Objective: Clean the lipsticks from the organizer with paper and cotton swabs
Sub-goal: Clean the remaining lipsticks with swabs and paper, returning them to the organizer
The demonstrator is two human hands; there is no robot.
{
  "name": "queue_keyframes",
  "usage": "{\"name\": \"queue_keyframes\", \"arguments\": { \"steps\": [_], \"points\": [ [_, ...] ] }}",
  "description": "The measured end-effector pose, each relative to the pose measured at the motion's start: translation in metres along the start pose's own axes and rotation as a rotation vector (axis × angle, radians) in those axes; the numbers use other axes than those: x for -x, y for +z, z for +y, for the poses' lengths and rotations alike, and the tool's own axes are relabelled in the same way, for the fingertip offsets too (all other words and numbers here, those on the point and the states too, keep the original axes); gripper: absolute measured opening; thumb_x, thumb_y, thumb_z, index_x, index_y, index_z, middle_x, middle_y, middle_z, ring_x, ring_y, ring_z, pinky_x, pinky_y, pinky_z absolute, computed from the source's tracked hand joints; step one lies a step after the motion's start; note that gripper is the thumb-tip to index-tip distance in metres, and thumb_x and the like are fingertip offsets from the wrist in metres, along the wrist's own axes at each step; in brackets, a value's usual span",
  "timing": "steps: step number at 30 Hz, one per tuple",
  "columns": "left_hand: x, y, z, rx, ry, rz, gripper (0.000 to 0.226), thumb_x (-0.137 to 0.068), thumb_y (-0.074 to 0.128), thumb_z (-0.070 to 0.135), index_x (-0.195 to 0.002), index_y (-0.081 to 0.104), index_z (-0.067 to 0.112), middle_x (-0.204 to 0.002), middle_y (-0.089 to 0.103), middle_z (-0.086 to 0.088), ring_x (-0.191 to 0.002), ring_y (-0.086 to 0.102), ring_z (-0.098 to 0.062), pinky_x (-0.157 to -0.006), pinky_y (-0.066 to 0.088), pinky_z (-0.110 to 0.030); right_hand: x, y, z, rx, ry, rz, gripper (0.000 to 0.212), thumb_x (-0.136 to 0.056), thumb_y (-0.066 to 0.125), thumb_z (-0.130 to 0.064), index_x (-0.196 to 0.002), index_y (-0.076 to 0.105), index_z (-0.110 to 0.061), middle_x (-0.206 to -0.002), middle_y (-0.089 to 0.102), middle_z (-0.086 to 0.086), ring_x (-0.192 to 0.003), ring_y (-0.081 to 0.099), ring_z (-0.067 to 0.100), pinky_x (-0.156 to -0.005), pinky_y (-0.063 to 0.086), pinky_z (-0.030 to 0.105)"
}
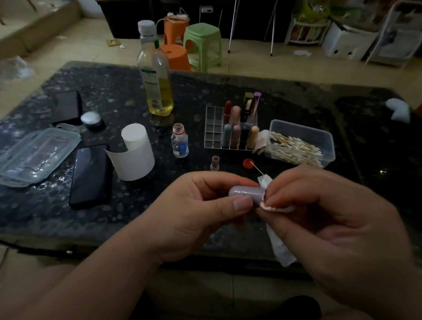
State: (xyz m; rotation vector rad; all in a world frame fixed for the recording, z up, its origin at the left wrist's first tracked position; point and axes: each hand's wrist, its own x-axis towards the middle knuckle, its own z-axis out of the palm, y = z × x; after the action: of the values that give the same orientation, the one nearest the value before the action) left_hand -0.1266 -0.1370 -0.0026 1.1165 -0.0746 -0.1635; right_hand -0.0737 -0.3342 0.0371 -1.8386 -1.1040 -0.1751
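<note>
The left hand (202, 208) is holding a lilac lipstick (245, 192) sideways above the near edge of the tabletop (29, 210), its thumb and curled fingers (216, 183) pinching the tube. The right hand (324, 221) is pinching white paper (280, 248) against the tube's right end, fingertips pressed together on it, the paper's tail hanging below. Behind them the organizer (213, 125) is standing just beside a box of cotton swabs (302, 143).

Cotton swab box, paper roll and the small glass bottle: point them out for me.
cotton swab box (303, 132), head view, bare far wall.
paper roll (138, 155), head view, middle of its white side.
small glass bottle (179, 142), head view, middle of its body.
</note>
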Motion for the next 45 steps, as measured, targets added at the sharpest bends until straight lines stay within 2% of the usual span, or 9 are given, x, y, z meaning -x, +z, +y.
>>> {"name": "queue_keyframes", "arguments": {
  "steps": [12,20,23,29,31,35,39,42,45],
  "points": [
    [0.003,0.003,0.001,-0.166,0.104,0.134,0.032,-0.078,0.080,0.021,-0.110,0.078,0.018,-0.112,0.075,-0.010,-0.104,0.072,-0.024,-0.079,0.058,-0.029,-0.003,0.000,0.001,0.008,0.037,0.022,0.012,-0.081,0.078,-0.011,-0.090,0.070,-0.013,-0.093,0.069,-0.008,-0.091,0.069,0.012,-0.076,0.057,0.026],
    [0.008,0.007,0.012,0.043,-0.191,0.126,0.026,-0.088,0.072,0.027,-0.099,0.079,0.005,-0.078,0.068,-0.012,-0.062,0.061,-0.014,-0.057,0.056,-0.027,-0.002,0.008,-0.001,-0.027,0.181,-0.029,0.017,-0.081,0.078,-0.017,-0.094,0.068,-0.022,-0.090,0.069,-0.010,-0.085,0.071,0.014,-0.067,0.060,0.031],
    [0.010,0.010,0.008,-0.107,-0.016,0.187,0.023,-0.082,0.069,0.017,-0.101,0.079,0.007,-0.096,0.077,-0.010,-0.079,0.073,-0.018,-0.066,0.060,-0.027,-0.007,0.009,-0.007,-0.138,0.316,-0.007,0.021,-0.074,0.079,-0.023,-0.092,0.069,-0.025,-0.091,0.073,-0.008,-0.085,0.073,0.010,-0.067,0.061,0.023],
    [0.011,0.003,0.002,-1.066,0.682,0.239,0.029,-0.090,0.072,0.012,-0.118,0.069,0.017,-0.107,0.074,0.003,-0.100,0.071,-0.012,-0.084,0.059,-0.026,-0.014,0.008,-0.003,-0.496,0.529,0.039,0.025,-0.068,0.076,-0.014,-0.092,0.069,-0.012,-0.088,0.077,0.008,-0.083,0.076,0.020,-0.070,0.059,0.022],
    [0.012,0.002,0.005,-0.958,0.532,0.241,0.031,-0.086,0.075,0.019,-0.116,0.071,0.024,-0.103,0.075,0.006,-0.099,0.072,-0.010,-0.084,0.059,-0.024,-0.016,0.008,-0.004,-0.458,0.505,0.036,0.026,-0.067,0.076,-0.015,-0.092,0.068,-0.012,-0.090,0.076,0.007,-0.083,0.075,0.019,-0.070,0.059,0.022],
    [0.014,0.001,0.015,-0.178,-0.042,0.156,0.022,-0.083,0.072,0.036,-0.094,0.081,0.019,-0.081,0.073,-0.007,-0.068,0.067,-0.015,-0.066,0.058,-0.030,-0.013,0.010,-0.008,-0.307,0.368,0.023,0.026,-0.070,0.075,-0.020,-0.094,0.064,-0.019,-0.094,0.074,-0.001,-0.086,0.074,0.013,-0.072,0.059,0.020],
    [0.015,0.000,0.011,-0.207,0.050,0.180,0.021,-0.079,0.072,0.022,-0.096,0.078,0.011,-0.097,0.077,-0.012,-0.084,0.074,-0.022,-0.072,0.060,-0.029,-0.013,0.012,-0.009,-0.241,0.329,-0.022,0.027,-0.070,0.076,-0.022,-0.094,0.065,-0.023,-0.094,0.074,-0.002,-0.087,0.074,0.013,-0.071,0.059,0.020],
    [0.013,-0.002,0.007,-0.299,0.203,0.277,0.020,-0.077,0.075,0.014,-0.096,0.076,0.019,-0.105,0.077,-0.006,-0.099,0.075,-0.023,-0.083,0.061,-0.034,-0.022,0.006,-0.017,-0.705,0.580,0.106,0.022,-0.054,0.079,-0.015,-0.074,0.075,-0.023,-0.076,0.076,0.001,-0.068,0.074,0.010,-0.057,0.056,0.017],
    [0.004,-0.010,0.012,0.137,0.126,0.036,0.015,-0.083,0.075,0.010,-0.097,0.077,0.015,-0.098,0.076,-0.009,-0.089,0.074,-0.020,-0.080,0.061,-0.034,-0.038,-0.010,-0.001,-0.768,0.756,0.181,0.017,-0.041,0.080,-0.032,-0.057,0.074,-0.033,-0.064,0.072,-0.013,-0.057,0.069,-0.002,-0.050,0.052,0.011]
  ]
}}
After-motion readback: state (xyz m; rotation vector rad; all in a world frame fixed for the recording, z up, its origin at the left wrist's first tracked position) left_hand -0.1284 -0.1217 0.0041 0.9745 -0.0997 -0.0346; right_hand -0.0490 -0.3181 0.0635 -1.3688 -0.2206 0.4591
